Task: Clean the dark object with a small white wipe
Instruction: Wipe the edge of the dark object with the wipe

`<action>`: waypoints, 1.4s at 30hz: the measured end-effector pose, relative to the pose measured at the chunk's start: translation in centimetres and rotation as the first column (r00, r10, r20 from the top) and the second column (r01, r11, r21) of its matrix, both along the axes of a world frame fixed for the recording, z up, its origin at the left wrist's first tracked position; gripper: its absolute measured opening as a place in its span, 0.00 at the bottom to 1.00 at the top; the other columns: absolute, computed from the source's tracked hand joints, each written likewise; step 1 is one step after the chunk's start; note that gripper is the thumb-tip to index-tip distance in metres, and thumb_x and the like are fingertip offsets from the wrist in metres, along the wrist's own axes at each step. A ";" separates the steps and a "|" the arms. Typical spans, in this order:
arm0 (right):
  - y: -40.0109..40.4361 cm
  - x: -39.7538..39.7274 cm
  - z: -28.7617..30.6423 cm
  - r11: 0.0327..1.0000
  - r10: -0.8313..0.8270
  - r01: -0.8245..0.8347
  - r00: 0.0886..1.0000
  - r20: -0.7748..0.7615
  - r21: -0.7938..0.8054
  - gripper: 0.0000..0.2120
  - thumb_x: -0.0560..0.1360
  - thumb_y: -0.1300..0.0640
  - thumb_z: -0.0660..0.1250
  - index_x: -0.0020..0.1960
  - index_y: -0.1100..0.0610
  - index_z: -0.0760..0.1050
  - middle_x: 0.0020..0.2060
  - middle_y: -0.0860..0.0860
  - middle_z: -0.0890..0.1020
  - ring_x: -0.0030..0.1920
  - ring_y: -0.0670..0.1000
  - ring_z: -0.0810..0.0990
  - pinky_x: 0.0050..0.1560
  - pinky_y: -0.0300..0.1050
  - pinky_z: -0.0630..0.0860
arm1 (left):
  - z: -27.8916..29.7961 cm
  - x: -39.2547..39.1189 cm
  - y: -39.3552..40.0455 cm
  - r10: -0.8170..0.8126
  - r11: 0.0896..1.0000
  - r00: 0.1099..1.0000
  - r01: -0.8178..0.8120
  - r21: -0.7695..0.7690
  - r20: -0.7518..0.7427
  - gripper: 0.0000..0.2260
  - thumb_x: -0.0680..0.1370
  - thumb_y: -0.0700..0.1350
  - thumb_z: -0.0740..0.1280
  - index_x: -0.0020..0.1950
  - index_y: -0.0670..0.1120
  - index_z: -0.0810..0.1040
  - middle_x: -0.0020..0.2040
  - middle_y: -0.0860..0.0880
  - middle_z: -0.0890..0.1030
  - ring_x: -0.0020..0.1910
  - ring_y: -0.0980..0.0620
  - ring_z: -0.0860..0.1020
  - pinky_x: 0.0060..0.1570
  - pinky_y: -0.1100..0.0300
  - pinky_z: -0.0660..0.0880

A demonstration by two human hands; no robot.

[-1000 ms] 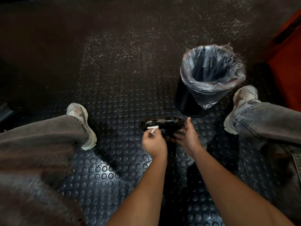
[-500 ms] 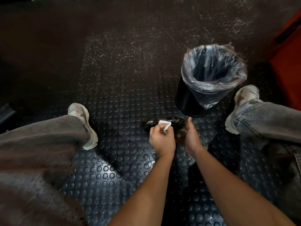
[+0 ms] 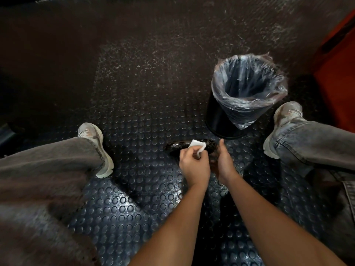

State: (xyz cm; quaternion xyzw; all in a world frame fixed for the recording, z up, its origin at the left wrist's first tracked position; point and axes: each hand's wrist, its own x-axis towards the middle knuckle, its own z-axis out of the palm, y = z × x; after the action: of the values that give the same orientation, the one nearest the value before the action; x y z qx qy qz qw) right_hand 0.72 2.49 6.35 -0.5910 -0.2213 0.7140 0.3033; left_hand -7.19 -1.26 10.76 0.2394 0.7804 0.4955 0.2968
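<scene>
A dark, glossy, oval object point(image 3: 176, 145) is held low over the studded floor between my knees. My left hand point(image 3: 194, 165) pinches a small white wipe point(image 3: 197, 145) and presses it on the object's upper surface near its right half. My right hand point(image 3: 224, 162) grips the object's right end, thumb pointing up. The object's near edge and right end are hidden behind both hands.
A black bin point(image 3: 219, 118) lined with a clear plastic bag point(image 3: 249, 85) stands just beyond my right hand. My left shoe point(image 3: 96, 148) and right shoe point(image 3: 282, 127) rest on the rubber studded floor point(image 3: 134, 93). An orange surface point(image 3: 338, 77) lies at far right.
My left hand has slid the wipe rightward across the object, from its left part toward the right half, and the wipe now lies flatter. My right hand has stayed at the right end.
</scene>
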 end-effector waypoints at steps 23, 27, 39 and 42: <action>-0.1 0.0 0.4 0.999 -0.035 0.035 0.999 -0.001 0.007 0.31 0.81 0.32 0.49 0.64 0.53 0.78 0.54 0.54 0.85 0.56 0.56 0.83 0.54 0.55 0.79 | -1.4 -2.5 -0.5 0.242 0.967 0.952 -0.220 -0.130 0.188 0.02 0.75 0.39 0.72 0.47 0.43 0.82 0.43 0.50 0.81 0.38 0.54 0.78 0.32 0.72 0.70; 0.0 0.0 0.6 0.999 -0.034 0.034 0.999 0.003 0.005 0.32 0.81 0.31 0.49 0.71 0.53 0.73 0.60 0.56 0.80 0.60 0.59 0.80 0.60 0.62 0.78 | -0.8 -4.2 0.5 0.543 0.834 0.715 -0.522 -0.180 0.440 0.03 0.76 0.40 0.69 0.49 0.44 0.80 0.41 0.50 0.80 0.37 0.51 0.78 0.36 0.62 0.74; -0.1 -0.1 0.3 0.999 -0.053 0.053 0.999 0.015 -0.006 0.32 0.79 0.29 0.52 0.55 0.52 0.84 0.51 0.56 0.86 0.53 0.57 0.84 0.53 0.55 0.79 | 0.2 -2.0 -0.2 -0.009 1.000 0.997 0.009 0.003 0.073 0.04 0.72 0.37 0.72 0.41 0.47 0.83 0.45 0.51 0.78 0.36 0.64 0.76 0.34 0.72 0.72; -0.1 -0.1 0.3 0.999 -0.054 0.054 0.999 -0.002 0.001 0.32 0.80 0.31 0.51 0.61 0.54 0.80 0.52 0.55 0.85 0.55 0.57 0.83 0.54 0.56 0.79 | -0.6 -2.6 -0.8 0.090 0.995 0.991 -0.085 -0.051 0.097 0.03 0.74 0.39 0.72 0.41 0.46 0.82 0.44 0.48 0.81 0.35 0.59 0.76 0.34 0.71 0.71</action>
State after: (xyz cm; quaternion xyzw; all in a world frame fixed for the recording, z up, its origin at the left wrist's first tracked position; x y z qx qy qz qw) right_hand 0.60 2.40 6.68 -0.5958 -0.2055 0.7060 0.3231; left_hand -9.77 -2.05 10.19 0.1732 0.7857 0.5011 0.3186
